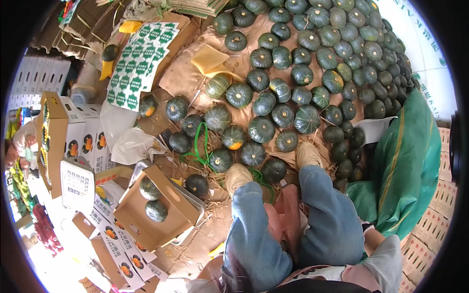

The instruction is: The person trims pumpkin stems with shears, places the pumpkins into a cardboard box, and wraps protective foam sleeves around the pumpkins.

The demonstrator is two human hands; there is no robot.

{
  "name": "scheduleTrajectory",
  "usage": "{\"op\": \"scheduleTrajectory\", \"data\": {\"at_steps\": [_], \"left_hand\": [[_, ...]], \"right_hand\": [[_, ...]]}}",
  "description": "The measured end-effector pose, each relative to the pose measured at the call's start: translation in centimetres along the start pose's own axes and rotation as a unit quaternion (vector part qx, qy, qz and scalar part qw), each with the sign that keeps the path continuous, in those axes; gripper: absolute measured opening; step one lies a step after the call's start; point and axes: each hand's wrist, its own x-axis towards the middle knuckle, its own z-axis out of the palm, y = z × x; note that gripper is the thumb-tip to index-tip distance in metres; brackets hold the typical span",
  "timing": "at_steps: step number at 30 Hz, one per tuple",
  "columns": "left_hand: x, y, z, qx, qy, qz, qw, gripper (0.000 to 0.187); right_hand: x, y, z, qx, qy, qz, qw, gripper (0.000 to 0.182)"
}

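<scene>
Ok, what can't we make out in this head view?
All head view:
- Right hand, and anything it holds: hidden, apparently behind the right jeans leg.
- Left hand: hidden too, apparently behind the left jeans leg.
- Fine print on the sticker sheets: too small.
- Contents of the green sack, if any: hidden by its fabric.

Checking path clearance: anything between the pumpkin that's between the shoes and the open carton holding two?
Yes: from that pumpkin, the left shoe comes first, then a loose pumpkin just outside the carton.
</scene>
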Motion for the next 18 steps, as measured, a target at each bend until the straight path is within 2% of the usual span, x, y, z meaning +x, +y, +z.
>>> {"op": "scheduleTrajectory", "data": {"at_steps": [9, 15, 18], "left_hand": [[0.9, 0.7, 3.4, -0.042, 0.012, 0.016, 0.999, 0.03], [1.3, 2.7, 4.9, -0.06, 0.04, -0.009, 0.997, 0.031], [0.5, 3.5, 3.4, -0.047, 0.045, -0.036, 0.997, 0.032]], "right_hand": [[2.7, 4.9, 10.7, -0.105, -0.085, 0.088, 0.987, 0.019], [3.9, 4.2, 12.9, -0.152, -0.098, 0.158, 0.971, 0.02], [4.0, 3.6, 13.7, -0.167, -0.095, 0.192, 0.962, 0.02]]}}
